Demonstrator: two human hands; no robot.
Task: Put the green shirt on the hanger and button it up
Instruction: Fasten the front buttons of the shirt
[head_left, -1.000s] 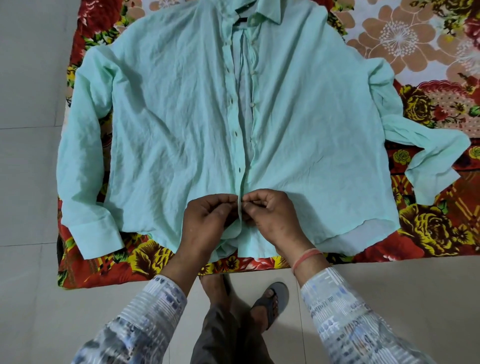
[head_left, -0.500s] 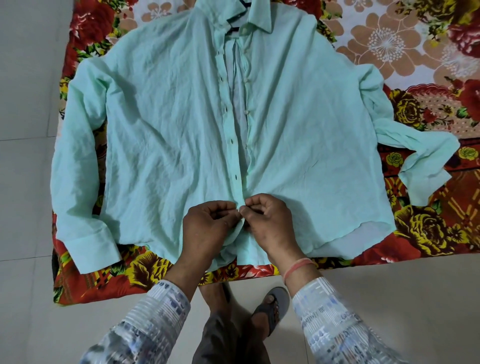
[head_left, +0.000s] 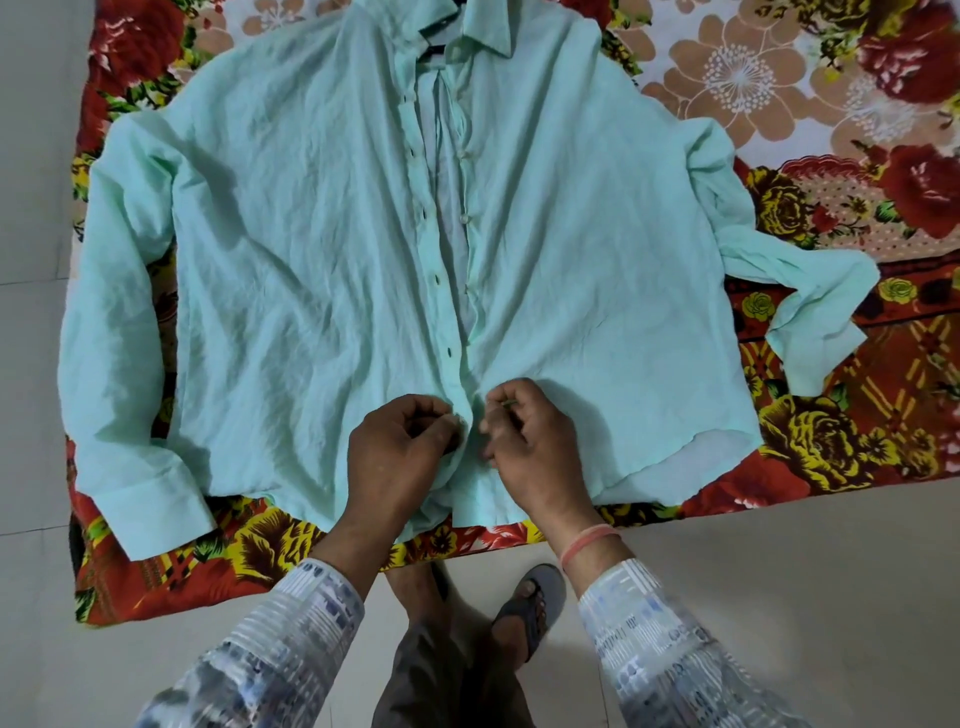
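Observation:
The light green shirt (head_left: 291, 249) lies face up on a flowered cloth, collar away from me, both sleeves spread out. A dark hanger (head_left: 435, 37) shows only as a small piece inside the collar. The front placket is parted from the collar down to near the hem. My left hand (head_left: 400, 457) pinches the buttonhole edge low on the placket. My right hand (head_left: 530, 441) pinches the button edge beside it. A narrow gap separates the two hands' fingertips.
A red, yellow and beige flowered cloth (head_left: 852, 441) covers the floor under the shirt. Pale floor tiles (head_left: 805, 582) surround it on the left and in front. My feet in grey sandals (head_left: 535, 603) stand at the cloth's near edge.
My fingertips were pressed together at the lowest placket point; now the hands have drawn slightly apart, each still holding its edge. The view has shifted so the collar sits lower in frame.

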